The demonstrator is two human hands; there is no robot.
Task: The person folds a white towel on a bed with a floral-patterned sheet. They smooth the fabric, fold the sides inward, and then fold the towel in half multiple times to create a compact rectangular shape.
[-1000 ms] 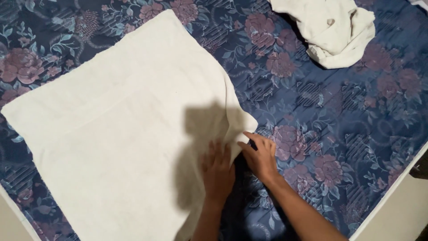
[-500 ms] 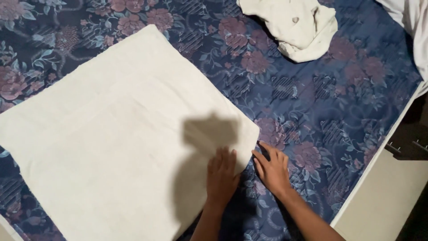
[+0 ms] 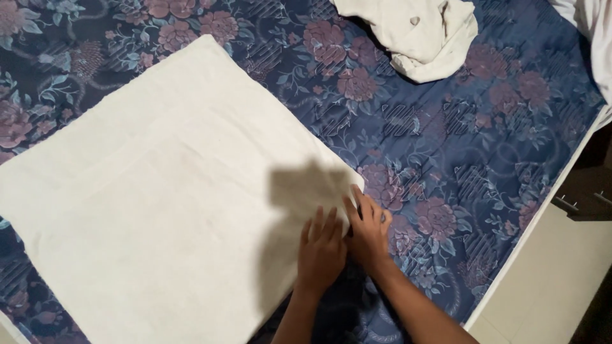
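A large white towel [image 3: 159, 191] lies spread flat on a dark blue bedspread with pink flowers [image 3: 446, 140]. My left hand [image 3: 322, 251] rests palm down on the towel's near right edge, fingers together. My right hand [image 3: 368, 229] sits beside it at the towel's right corner, fingers curled on the corner's edge. A shadow of my hands falls on the towel just above them.
A crumpled white garment [image 3: 417, 32] lies at the top of the bed. More white cloth [image 3: 596, 38] shows at the top right corner. The bed's right edge [image 3: 542, 216] runs diagonally, with pale floor and dark furniture [image 3: 590, 185] beyond it.
Both hands stay at the towel's right corner. The view has shifted, so towel and hands sit a little further right and more floor shows.
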